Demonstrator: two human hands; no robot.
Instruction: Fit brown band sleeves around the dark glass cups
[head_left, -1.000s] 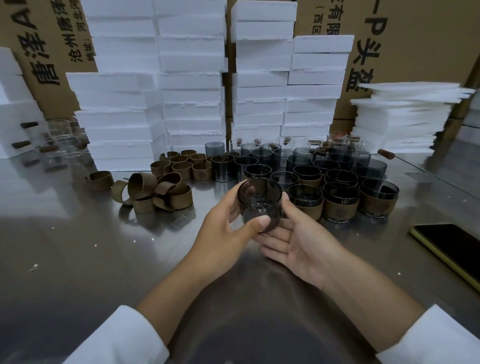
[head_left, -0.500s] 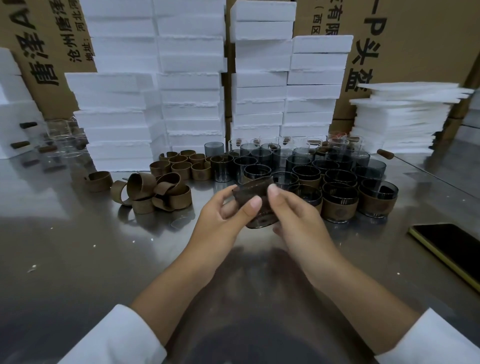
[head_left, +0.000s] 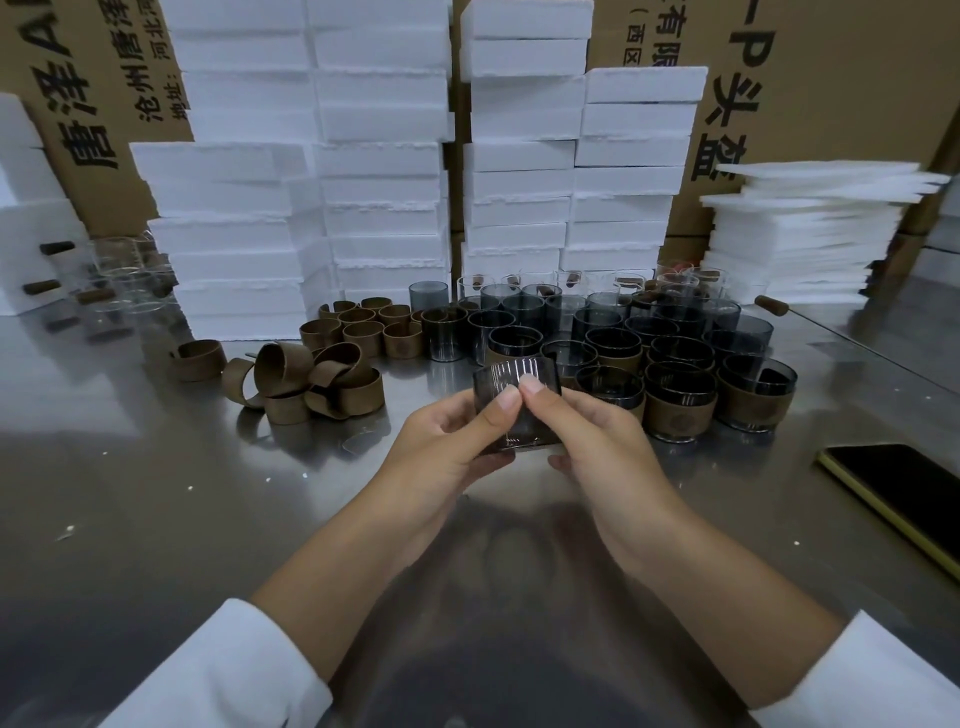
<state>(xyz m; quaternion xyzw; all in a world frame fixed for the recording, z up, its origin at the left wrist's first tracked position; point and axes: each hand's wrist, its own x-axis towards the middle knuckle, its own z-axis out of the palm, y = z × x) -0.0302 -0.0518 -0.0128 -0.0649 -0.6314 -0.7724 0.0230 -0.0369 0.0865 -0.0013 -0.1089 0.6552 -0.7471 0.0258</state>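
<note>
Cup (head_left: 494, 377) gripped: left hand (head_left: 441, 453), right hand (head_left: 609, 448).

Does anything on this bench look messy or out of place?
Only small things. The brown band sleeves at mid-left lie in a tangled heap, some tipped over, while the sleeves behind them stand upright in rows. White crumbs dot the shiny steel table. Nothing looks broken or spilled.

I'm seeing white foam blocks (head_left: 379, 171) sitting stacked across the top of the frame, cardboard boxes (head_left: 831, 78) standing behind, a phone (head_left: 909, 493) lying lower right.
</note>
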